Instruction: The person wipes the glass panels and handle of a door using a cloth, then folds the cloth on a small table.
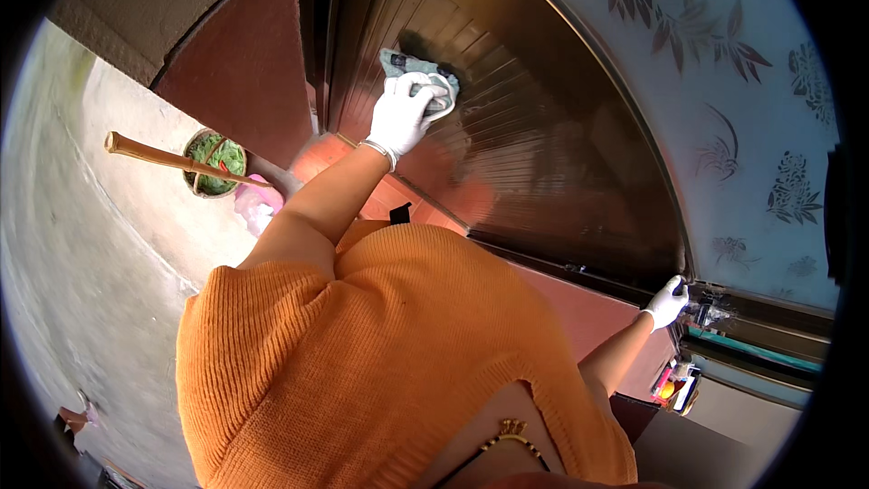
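My left hand [399, 114], in a white glove, grips a folded grey-blue cloth [438, 92] with a pale edge. The cloth lies against the grooved lower panel of a brown door [516, 115], and a wet-looking sheen spreads over the grooves beside it. At the right, my right hand [667, 304], also gloved in white, has its fingers and thumb curled at the door's edge [684, 272]. Next to that hand is a metal fitting [709, 312], perhaps a latch. Above the brown panel runs a frosted glass pane [706, 95] with leaf and flower patterns.
At left, a bamboo pole [153, 153] slants across a round basket [214, 180] of green leaves. A pink plastic bag [259, 204] is beside it on the concrete floor [122, 231]. A dark red wall base [237, 47] borders the door. Small colourful items [675, 387] sit at lower right.
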`<state>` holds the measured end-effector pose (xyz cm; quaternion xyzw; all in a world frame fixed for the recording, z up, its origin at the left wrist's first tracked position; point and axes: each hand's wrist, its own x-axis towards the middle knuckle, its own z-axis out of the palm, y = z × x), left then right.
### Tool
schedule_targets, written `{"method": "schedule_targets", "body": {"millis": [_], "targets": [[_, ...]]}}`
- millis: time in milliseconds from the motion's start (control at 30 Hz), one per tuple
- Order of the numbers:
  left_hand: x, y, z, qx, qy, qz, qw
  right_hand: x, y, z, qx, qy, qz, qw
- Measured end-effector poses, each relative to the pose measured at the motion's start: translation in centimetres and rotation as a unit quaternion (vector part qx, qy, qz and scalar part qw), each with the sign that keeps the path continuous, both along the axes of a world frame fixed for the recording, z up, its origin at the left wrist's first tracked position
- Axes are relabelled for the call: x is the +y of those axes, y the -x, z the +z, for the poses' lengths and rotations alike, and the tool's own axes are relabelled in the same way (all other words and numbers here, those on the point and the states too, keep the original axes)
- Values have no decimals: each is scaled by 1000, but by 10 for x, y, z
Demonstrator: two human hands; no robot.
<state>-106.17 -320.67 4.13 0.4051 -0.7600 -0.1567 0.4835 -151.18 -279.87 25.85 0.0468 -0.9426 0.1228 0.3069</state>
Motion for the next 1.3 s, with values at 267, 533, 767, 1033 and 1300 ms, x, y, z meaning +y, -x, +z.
{"method": "schedule_targets", "body": {"millis": [267, 533, 767, 1033, 1300], "targets": [[-49, -13, 136, 266, 165, 162, 936, -14, -11, 1, 11, 10, 11, 1000], [46, 59, 19, -199, 201, -202, 938, -13, -5, 2, 8, 20, 31, 999], [45, 45, 72, 81, 55, -39, 994, -5, -11, 0, 9, 3, 43, 999], [99, 123, 102, 83, 117, -47, 989, -3, -23, 10, 3, -17, 89, 996], [173, 185, 59, -81, 81, -204, 972, 7, -29, 12, -31, 78, 174, 981]]}}
